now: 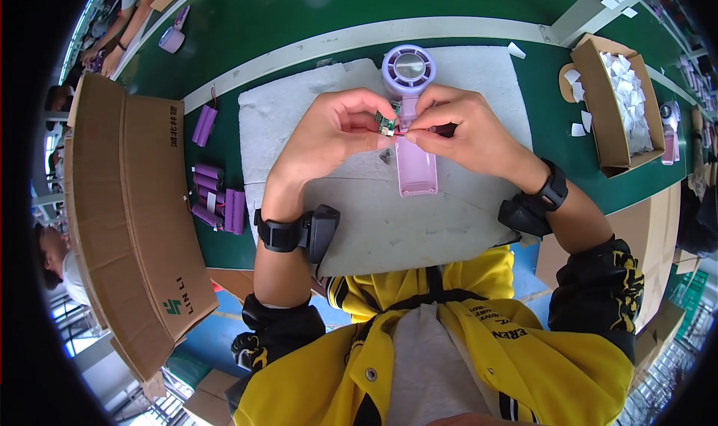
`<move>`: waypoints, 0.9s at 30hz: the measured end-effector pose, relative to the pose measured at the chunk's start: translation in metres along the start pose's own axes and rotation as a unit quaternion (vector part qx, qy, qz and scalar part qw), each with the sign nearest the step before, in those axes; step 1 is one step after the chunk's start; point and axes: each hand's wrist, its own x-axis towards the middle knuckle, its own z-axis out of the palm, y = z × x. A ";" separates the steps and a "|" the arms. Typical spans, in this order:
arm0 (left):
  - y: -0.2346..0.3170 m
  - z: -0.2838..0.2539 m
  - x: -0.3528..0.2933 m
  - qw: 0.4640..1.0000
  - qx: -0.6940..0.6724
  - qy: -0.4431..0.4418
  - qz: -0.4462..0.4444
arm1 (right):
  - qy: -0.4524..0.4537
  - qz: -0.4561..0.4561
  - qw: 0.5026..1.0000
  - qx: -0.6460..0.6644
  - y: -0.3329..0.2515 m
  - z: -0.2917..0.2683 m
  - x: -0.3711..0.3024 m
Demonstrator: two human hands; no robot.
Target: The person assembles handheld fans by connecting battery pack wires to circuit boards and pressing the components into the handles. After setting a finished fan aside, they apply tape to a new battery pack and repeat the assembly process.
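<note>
At the upper centre of the frame, your left hand [336, 130] pinches a small green circuit board [386, 121] while your right hand [467, 130] grips its red wire [411, 133] over the lilac handheld fan [411, 119] on the grey mat [389, 224].

Fan [410, 112] on the mat [419, 224], cells [217, 194] left, box [609, 112] of perhaps paper slips right.
</note>
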 end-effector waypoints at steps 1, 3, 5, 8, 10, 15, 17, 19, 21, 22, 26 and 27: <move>0.001 0.001 0.000 1.000 0.000 0.000 -0.001 | 0.003 0.004 1.000 0.001 0.000 0.000 0.000; 0.004 0.004 0.000 1.000 -0.006 0.014 0.014 | 0.007 0.009 1.000 0.003 0.000 0.001 0.000; 0.005 0.005 0.000 1.000 -0.009 0.020 0.020 | 0.013 0.003 1.000 -0.002 0.001 0.001 0.000; 0.005 0.005 0.000 0.999 -0.008 0.029 0.028 | 0.020 0.002 1.000 -0.006 0.001 0.001 0.000; 0.004 0.004 0.000 0.999 -0.001 0.031 0.024 | 0.027 0.004 1.000 -0.010 0.001 0.002 0.000; 0.003 0.005 0.001 0.998 0.015 0.039 0.038 | 0.042 -0.009 0.999 -0.018 0.003 0.003 -0.001; 0.002 0.006 0.001 0.998 0.016 0.042 0.047 | 0.036 -0.010 0.999 -0.025 0.003 0.003 -0.001; 0.002 0.006 0.001 0.998 0.014 0.049 0.043 | 0.033 -0.010 0.999 -0.029 0.004 0.003 -0.001; 0.002 0.006 0.001 0.998 0.012 0.053 0.041 | 0.041 -0.028 0.998 -0.030 0.006 0.004 -0.001; 0.004 0.007 0.001 0.998 0.016 0.054 0.038 | 0.045 -0.038 0.998 -0.030 0.006 0.004 -0.001; 0.005 0.009 0.001 0.997 0.028 0.054 0.040 | 0.009 -0.059 0.995 -0.083 0.006 0.001 -0.002; 0.004 0.010 0.001 0.997 0.034 0.050 0.048 | 0.008 -0.059 0.995 -0.083 0.004 0.000 -0.002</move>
